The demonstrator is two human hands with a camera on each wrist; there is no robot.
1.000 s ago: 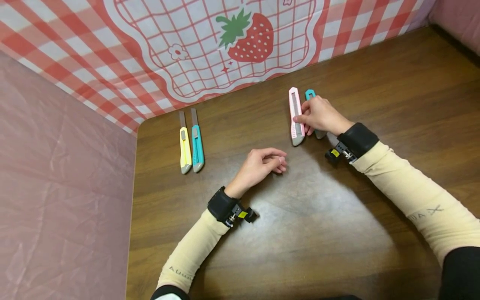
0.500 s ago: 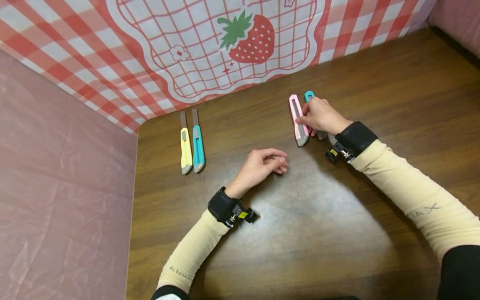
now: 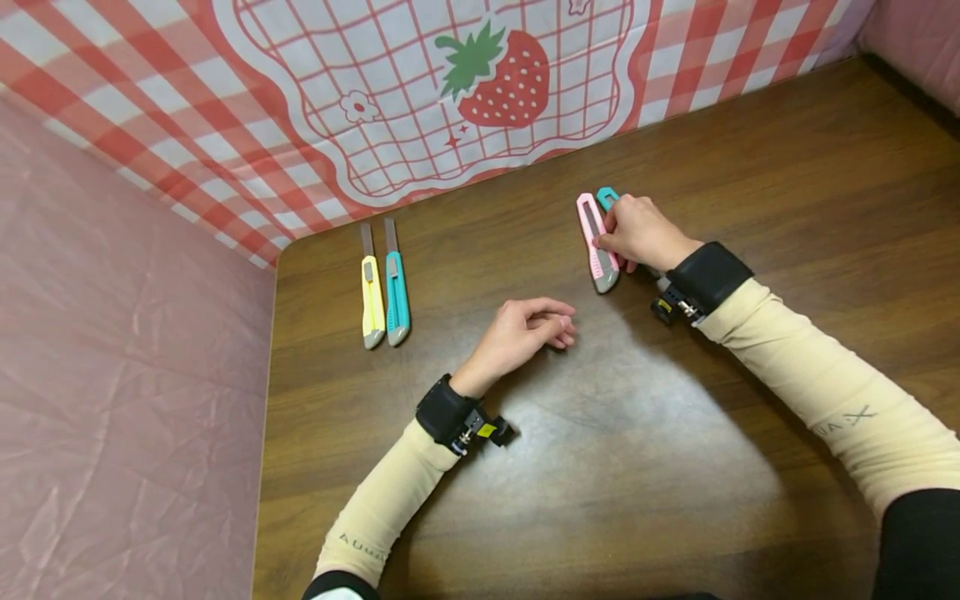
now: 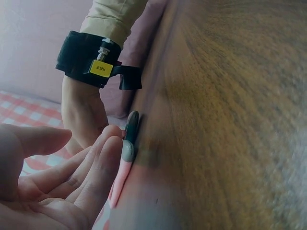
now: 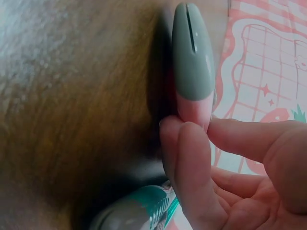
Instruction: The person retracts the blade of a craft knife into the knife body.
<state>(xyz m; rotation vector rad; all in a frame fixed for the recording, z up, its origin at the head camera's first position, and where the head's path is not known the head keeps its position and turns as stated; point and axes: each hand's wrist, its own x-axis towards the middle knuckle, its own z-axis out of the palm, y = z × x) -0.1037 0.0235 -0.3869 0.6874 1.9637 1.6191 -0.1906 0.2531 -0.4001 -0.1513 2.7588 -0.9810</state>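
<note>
My right hand (image 3: 648, 233) pinches a pink utility knife (image 3: 600, 262) between thumb and fingers, at the back right of the table. In the right wrist view, the knife's grey end (image 5: 194, 55) points away from the fingers, close to the tabletop. A teal utility knife (image 3: 606, 197) lies just right of the pink one, mostly hidden under the hand; its grey and teal end (image 5: 144, 206) shows below the fingers in the right wrist view. My left hand (image 3: 521, 333) rests near the middle of the table, fingers loosely bent and holding nothing.
To the left, a yellow utility knife (image 3: 372, 304) and another teal utility knife (image 3: 397, 296) lie side by side, blades extended toward the back. A checked strawberry cloth (image 3: 502, 75) hangs behind the wooden table (image 3: 465, 517). Pink fabric (image 3: 127, 358) borders the left side.
The pink knife has slid slightly toward me and tilted in my right hand. The far end of the teal knife beside it has swung left, toward the pink one. My left hand stays put.
</note>
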